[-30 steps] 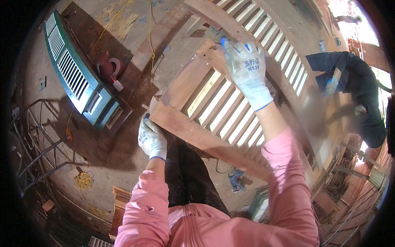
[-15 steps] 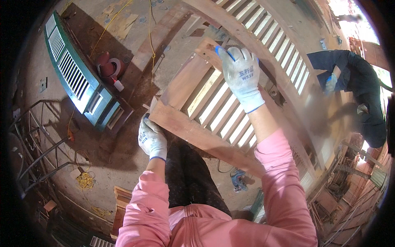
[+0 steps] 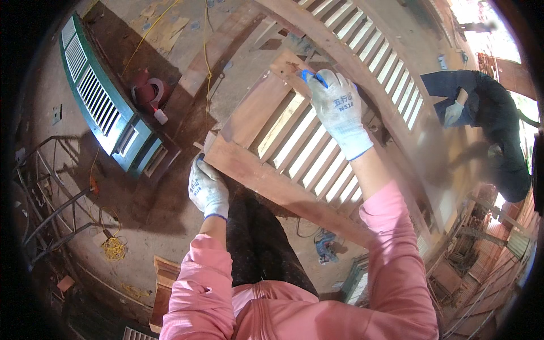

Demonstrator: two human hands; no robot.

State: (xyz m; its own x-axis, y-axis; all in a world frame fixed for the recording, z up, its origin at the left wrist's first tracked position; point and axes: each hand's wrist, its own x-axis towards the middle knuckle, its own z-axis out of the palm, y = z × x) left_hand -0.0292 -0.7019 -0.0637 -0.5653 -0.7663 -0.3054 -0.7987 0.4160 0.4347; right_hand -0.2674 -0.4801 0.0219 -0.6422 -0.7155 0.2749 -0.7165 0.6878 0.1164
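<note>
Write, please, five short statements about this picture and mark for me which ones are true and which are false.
1. The left hand and the right hand both wear gloves. True.
2. The left hand is at the left corner of the slatted wooden panel. True.
3. The right hand is on the large green frame. False: it is at the far rail of the wooden panel; the large green frame lies apart, at the left.
4. A coil of yellow cord lies on the floor, at the lower left. True.
5. The other person has pink sleeves. False: the other person, at the right, wears dark clothes.
</note>
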